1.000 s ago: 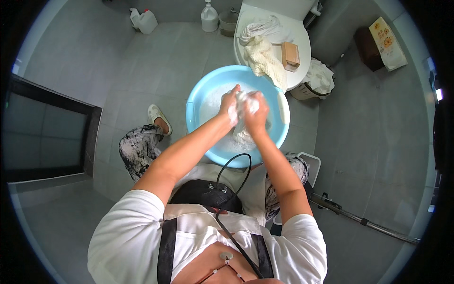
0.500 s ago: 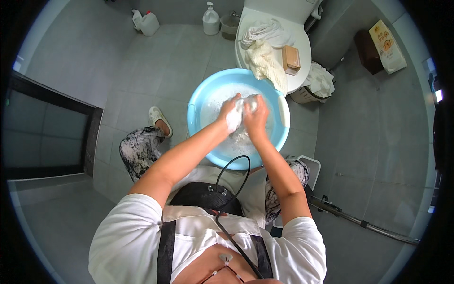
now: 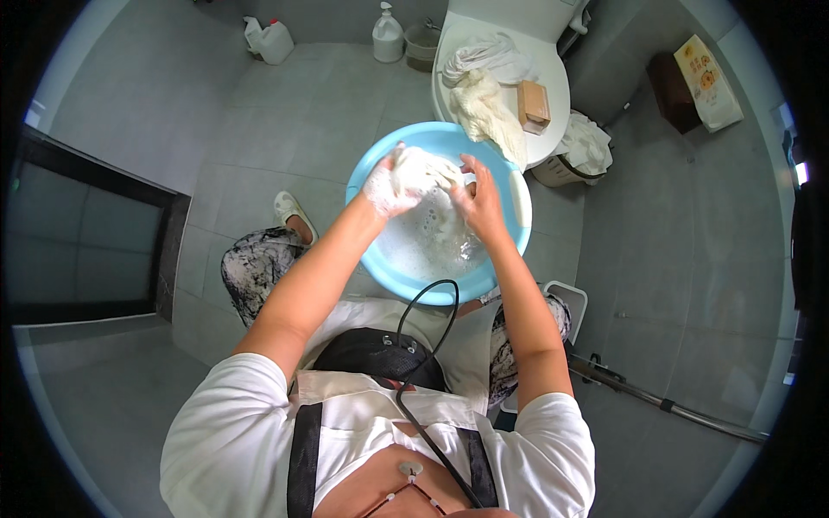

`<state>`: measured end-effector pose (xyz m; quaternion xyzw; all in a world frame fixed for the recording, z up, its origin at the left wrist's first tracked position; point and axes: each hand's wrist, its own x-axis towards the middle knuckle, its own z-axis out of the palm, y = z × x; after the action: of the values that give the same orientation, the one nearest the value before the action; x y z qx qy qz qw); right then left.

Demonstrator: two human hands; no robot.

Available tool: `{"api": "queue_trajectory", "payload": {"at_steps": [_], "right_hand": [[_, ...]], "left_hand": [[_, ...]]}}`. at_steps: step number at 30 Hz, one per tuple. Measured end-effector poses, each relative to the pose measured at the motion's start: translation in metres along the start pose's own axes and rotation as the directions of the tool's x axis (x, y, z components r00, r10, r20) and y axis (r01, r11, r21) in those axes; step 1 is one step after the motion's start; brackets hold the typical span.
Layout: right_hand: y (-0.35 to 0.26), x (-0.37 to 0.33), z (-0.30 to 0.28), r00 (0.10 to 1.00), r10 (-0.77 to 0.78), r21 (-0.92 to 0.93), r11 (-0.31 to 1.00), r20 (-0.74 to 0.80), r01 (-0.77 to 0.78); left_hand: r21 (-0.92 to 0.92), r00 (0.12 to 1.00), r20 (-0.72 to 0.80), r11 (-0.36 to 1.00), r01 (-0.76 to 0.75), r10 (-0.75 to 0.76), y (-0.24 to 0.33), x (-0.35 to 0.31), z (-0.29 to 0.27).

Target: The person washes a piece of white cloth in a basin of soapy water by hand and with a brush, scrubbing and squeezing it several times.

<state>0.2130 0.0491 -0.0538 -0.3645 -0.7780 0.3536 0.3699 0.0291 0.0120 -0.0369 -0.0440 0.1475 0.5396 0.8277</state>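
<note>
Head view: left hand [image 3: 387, 188] holds sudsy cloth [image 3: 423, 170]; grip of right hand [image 3: 479, 201] unclear; cream knit [image 3: 485, 108] overlaps basin [image 3: 432, 135].

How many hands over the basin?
2: left hand holding the soapy white cloth, right hand at its right end. Both over the blue basin; neither fully hidden.

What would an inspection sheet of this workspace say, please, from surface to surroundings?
Surface: grey tiled floor; blue basin with sudsy water.
Things in hand: white cloth, foamy, over the basin.
Clutter: cream knitted garment, white fabric and brown box on the toilet lid; the garment overlaps the basin's rim.
Hands: left hand holds the cloth; right hand at its right end, grip unclear.
Cables: one black cable, looped, reaching toward the basin.
Surroundings: white pump bottle and white jug near the far wall.
</note>
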Motion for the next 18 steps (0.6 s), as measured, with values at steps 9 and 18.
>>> {"api": "queue_trajectory", "payload": {"at_steps": [9,18], "right_hand": [[-0.006,-0.01,0.023,0.955,-0.245,-0.397,0.903,-0.169,0.162],[0.012,0.004,-0.016,0.87,0.396,0.676,0.557,0.293,-0.481]], "left_hand": [[-0.073,0.996,-0.08,0.996,-0.046,0.04,-0.012,-0.008,0.007],[0.247,0.947,-0.14,0.937,-0.248,0.288,0.037,-0.017,0.004]]}}
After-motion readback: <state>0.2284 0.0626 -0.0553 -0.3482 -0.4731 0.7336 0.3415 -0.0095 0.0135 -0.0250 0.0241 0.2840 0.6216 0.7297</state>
